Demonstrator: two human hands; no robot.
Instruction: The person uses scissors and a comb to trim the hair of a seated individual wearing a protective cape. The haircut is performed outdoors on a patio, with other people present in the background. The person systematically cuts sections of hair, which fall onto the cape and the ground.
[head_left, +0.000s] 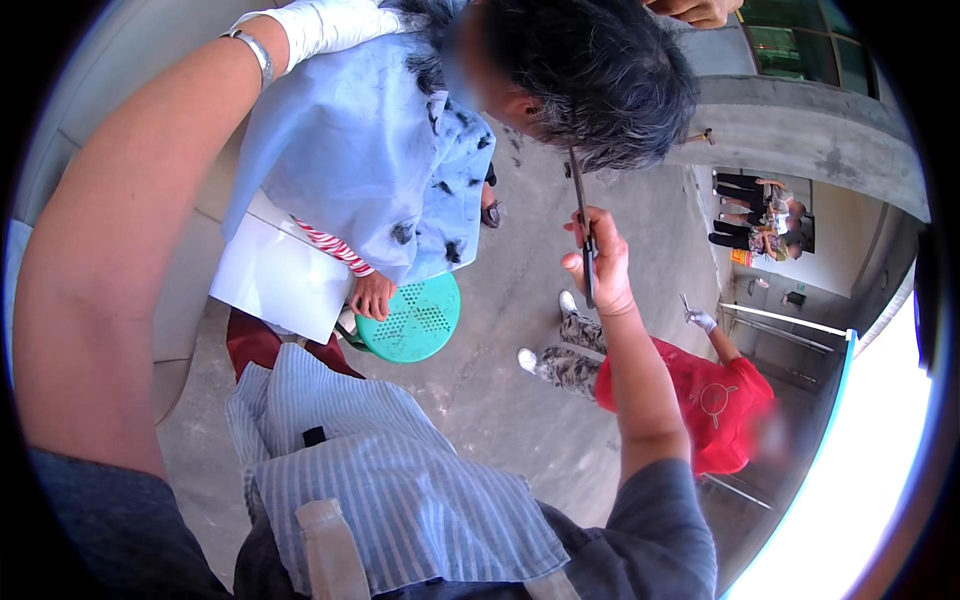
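Note:
My right hand (600, 259) is bare and closed around dark-handled scissors (581, 210), whose tips touch the lower edge of a seated person's short dark hair (607, 82). Whether the blades are apart is unclear. On the upper left, my left hand (349, 26) wears a white glove, with a metal bracelet (255, 56) at the wrist; it lies near the person's face and neck, and its fingers are hidden by dark hair and the top edge. A light blue cape (345, 150) with scattered hair clippings covers the person. A striped apron (397, 510) hangs in front of me.
A green plastic stool (439, 319) stands beside the seated person's hand. A white sheet (277, 270) lies under the cape. To the right, a person in red (686, 394) holds a small tool in a gloved hand. Another hand (697, 11) shows at top. Several people stand farther off.

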